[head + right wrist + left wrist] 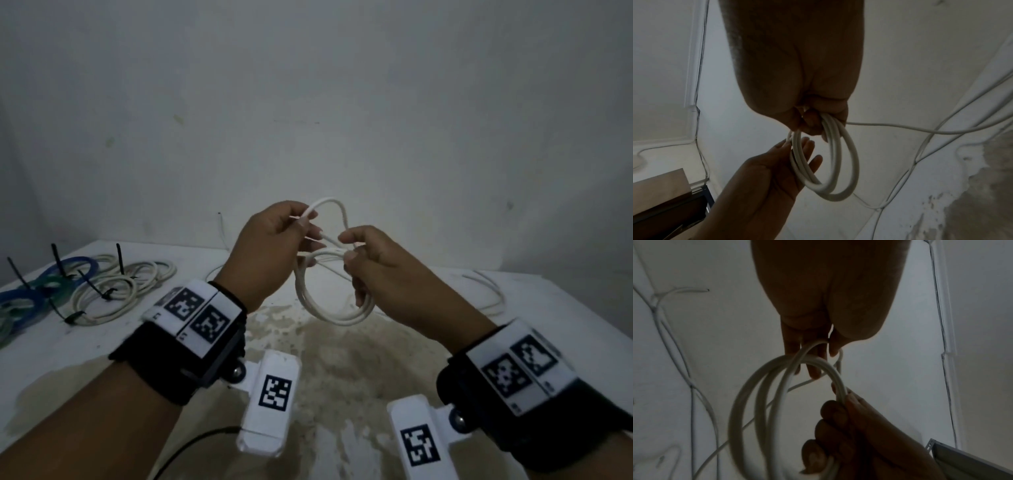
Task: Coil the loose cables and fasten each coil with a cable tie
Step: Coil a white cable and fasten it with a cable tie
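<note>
The thin white round cable (330, 301) hangs as a coil of several loops above the bench (445, 342), its gathered top pinched in my right hand (387, 274) at three o'clock of it. My left hand (270, 246), at ten o'clock, pinches the next loop with thumb and forefinger. I judge I'm mid-coiling: next, lay this loop into the right hand, then fetch a black plastic cable tie (121, 258) from nine o'clock.

Dim light falls on the bare, scuffed white wall (308, 85) in front of me, where a white table (342, 359), its paint worn away to brown, stands against it.
</note>
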Demonstrator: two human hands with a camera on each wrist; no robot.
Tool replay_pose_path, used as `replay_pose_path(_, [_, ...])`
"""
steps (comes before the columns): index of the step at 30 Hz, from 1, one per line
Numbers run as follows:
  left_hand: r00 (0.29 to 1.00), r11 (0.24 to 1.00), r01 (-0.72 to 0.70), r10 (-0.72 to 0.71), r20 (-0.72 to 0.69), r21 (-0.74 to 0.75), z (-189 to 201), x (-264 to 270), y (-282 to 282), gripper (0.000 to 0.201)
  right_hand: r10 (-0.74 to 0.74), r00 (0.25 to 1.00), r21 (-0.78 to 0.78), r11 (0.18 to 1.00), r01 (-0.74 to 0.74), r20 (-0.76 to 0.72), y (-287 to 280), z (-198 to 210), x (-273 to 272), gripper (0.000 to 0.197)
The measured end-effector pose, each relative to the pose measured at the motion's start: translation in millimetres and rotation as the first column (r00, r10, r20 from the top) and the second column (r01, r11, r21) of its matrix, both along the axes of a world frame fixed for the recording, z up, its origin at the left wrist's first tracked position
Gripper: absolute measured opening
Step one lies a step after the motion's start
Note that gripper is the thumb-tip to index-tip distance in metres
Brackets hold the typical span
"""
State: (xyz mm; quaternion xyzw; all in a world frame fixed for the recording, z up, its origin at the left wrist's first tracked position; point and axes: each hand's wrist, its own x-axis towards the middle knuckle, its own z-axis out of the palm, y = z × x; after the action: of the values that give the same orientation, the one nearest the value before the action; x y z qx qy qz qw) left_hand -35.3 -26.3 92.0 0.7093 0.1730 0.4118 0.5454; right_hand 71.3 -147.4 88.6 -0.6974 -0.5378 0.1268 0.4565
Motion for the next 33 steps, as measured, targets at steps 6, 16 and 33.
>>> replay_pose_path(6, [0.981,0.987,0.155,-0.15,-0.12,0.037,-2.6,-2.7,-1.2,0.021,0.024,0.998,0.006,1.0,-0.025,0.052,2.8,-1.6,1.6,0.011])
replay_pose_path(16, [0.939,0.887,0.226,-0.088,-0.332,0.404,-6.4,-7.9,-0.3,0.022,0.004,0.994,0.055,0.998,-0.01,0.113,3.1,-2.9,12.6,0.016])
replay_pose_path(33, [0.995,0.922,0.072,-0.039,-0.094,0.38,-16.1,1.5,-5.1,0.014,0.028,0.818,-0.037,0.999,-0.008,0.575,7.9,11.2,14.8,0.024])
